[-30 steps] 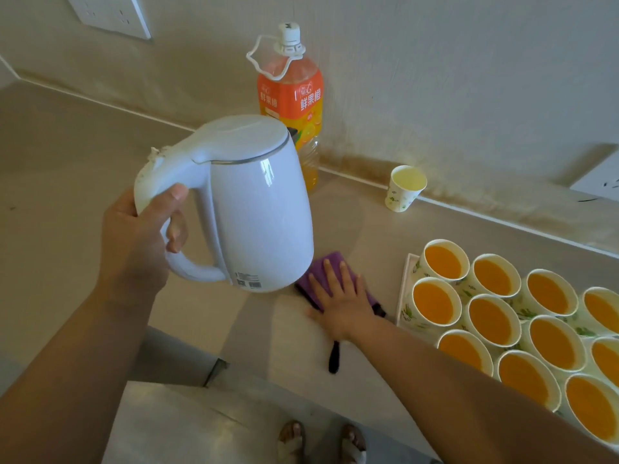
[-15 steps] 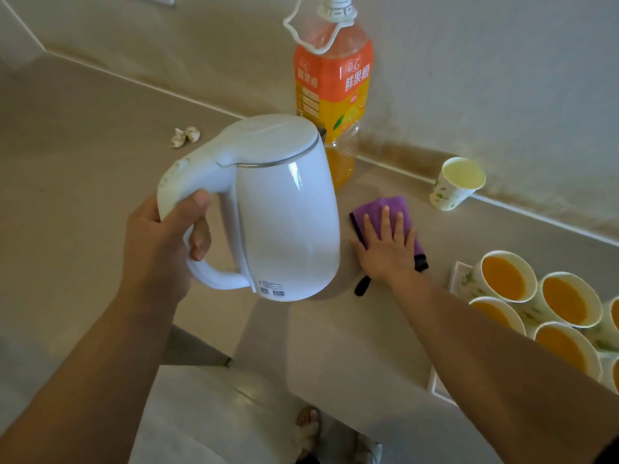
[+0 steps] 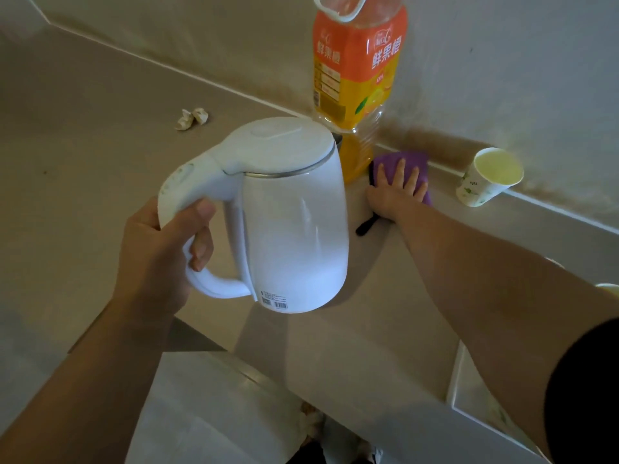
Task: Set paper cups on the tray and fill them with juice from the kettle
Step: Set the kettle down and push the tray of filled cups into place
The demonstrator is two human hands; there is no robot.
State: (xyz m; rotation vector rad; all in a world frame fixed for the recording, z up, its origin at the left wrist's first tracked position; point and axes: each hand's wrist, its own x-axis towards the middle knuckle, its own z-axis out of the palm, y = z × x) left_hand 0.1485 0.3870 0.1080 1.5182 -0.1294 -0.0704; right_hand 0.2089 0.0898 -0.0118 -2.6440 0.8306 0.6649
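Two grips in view. Left grip (image 3: 160,249) curled tight round handle of white plastic electric kettle (image 3: 294,229), thumb on top, fingers through the loop; kettle held in air above beige worktop (image 3: 83,145), near upright, lid closed. Right grip (image 3: 395,192) flat, fingers straight and spread, pressing down on purple cloth (image 3: 398,159) lying on worktop close to wall; nothing clasped. Black strip (image 3: 366,226) poking out from under that palm, kind unclear. Large clear plastic juice bottle with orange label (image 3: 358,78) standing just left of cloth, behind kettle, orange juice low in its base. White paper cup with green print (image 3: 485,179) standing alone on worktop right of cloth, near wall, pale inside. White tray (image 3: 455,390) at lower right, only a corner showing beside right forearm, well apart from kettle; contents hidden by forearm. Crumpled paper scraps (image 3: 191,118) on worktop, far left of bottle.
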